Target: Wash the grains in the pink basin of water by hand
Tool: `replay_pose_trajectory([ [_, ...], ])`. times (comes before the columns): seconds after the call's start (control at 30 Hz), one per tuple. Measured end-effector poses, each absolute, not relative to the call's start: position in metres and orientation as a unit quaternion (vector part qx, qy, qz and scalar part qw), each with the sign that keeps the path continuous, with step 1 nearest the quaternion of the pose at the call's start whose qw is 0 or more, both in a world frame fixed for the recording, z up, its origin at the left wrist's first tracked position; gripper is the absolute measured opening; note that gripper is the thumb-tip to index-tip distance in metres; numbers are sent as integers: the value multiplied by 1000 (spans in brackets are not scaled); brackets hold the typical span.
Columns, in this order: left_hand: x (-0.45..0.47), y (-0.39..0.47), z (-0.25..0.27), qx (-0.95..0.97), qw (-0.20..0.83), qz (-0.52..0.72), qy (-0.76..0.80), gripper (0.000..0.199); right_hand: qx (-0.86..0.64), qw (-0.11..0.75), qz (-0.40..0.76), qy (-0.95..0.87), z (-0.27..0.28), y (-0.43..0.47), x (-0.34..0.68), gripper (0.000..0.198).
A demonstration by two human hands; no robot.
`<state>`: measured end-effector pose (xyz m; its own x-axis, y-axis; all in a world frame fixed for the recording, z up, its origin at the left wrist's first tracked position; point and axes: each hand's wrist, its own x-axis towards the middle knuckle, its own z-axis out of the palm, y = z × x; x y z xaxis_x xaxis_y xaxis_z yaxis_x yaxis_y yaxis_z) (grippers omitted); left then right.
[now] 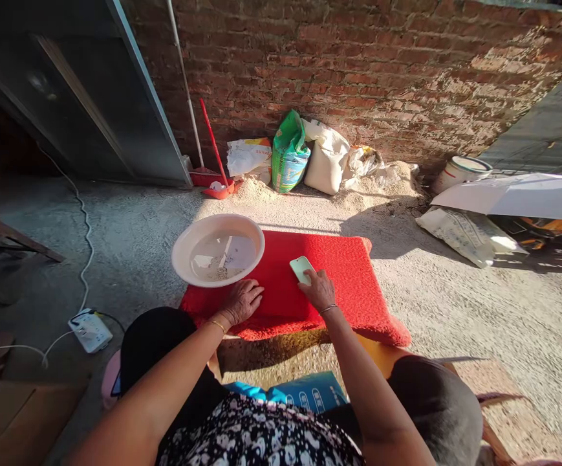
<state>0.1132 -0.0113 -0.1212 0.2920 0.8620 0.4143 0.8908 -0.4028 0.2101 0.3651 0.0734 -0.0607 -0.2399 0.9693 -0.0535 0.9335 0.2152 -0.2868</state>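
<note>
A thick red cloth [329,249] covers a low surface in front of my knees. On its right half, my right hand [319,290] has its fingers on a pale green phone [301,266], whose near end they hide. My left hand [242,301] lies on the cloth with its fingers loosely bent and nothing visible in them. Just beyond those fingers stands a wide white basin [182,262] on the cloth's left side. Water [220,255] in it shows bright reflections and dark specks at the bottom.
Sacks, a green one [290,158] and a white one [328,158], stand by the brick wall. Beside them are a red dustpan [220,189] and a bucket [465,169]. A power strip [90,330] with cables lies on the left floor. Blue packaging [304,391] sits between my legs.
</note>
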Motion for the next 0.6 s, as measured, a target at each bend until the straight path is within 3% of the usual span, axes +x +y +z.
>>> replay_pose_trajectory([
  [0.37,114,-11,-120,-804,36,-244,-540,24,-842,126,145,-504,-65,87,546,57],
  [0.5,116,-12,-119,-802,35,-241,-546,24,-871,139,129,-453,-62,80,554,62],
  [0.6,116,-13,-119,-802,28,-239,-547,25,-837,176,132,-501,-62,83,512,55],
])
